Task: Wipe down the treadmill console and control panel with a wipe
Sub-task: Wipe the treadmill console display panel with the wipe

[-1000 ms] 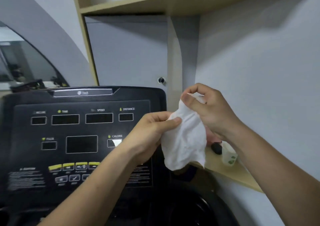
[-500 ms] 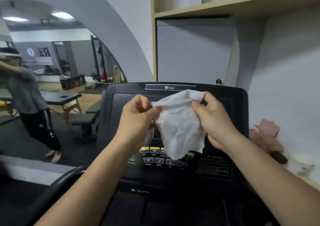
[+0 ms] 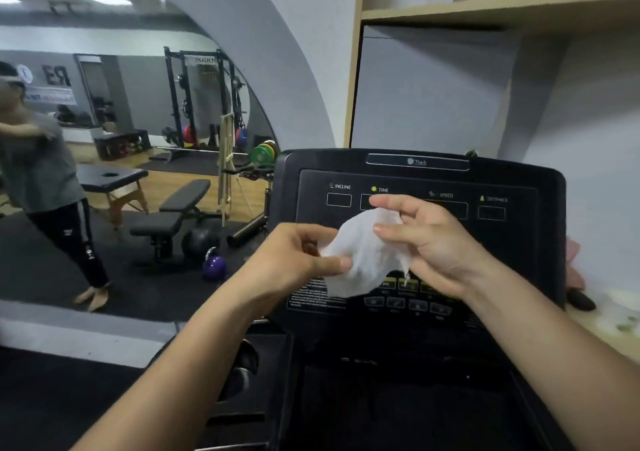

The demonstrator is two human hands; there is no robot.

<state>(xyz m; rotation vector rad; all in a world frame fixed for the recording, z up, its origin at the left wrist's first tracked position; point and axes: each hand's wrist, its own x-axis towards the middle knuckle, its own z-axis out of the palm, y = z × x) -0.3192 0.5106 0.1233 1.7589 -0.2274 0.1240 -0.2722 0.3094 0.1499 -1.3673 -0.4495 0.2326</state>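
Note:
A white wipe [image 3: 363, 253] hangs crumpled between both hands, just in front of the black treadmill console [image 3: 519, 243]. My left hand [image 3: 294, 256] pinches its lower left edge with thumb and fingers. My right hand [image 3: 429, 239] grips its upper right side. The wipe and hands cover the middle of the control panel; the INCLINE, TIME, SPEED and DISTANCE windows show above them and the yellow and grey buttons [image 3: 408, 298] below. Whether the wipe touches the panel I cannot tell.
A large mirror [image 3: 121, 139] at the left reflects a gym with benches, a rack, weights and a person. A wooden shelf [image 3: 606, 326] at the right carries a pink object and a dark item. More wooden shelving hangs overhead. The treadmill's dark deck lies below.
The view has swung left, so the console now sits right of centre and the mirror fills the left. Both hands have kept hold of the wipe and reworked it, now more bunched.

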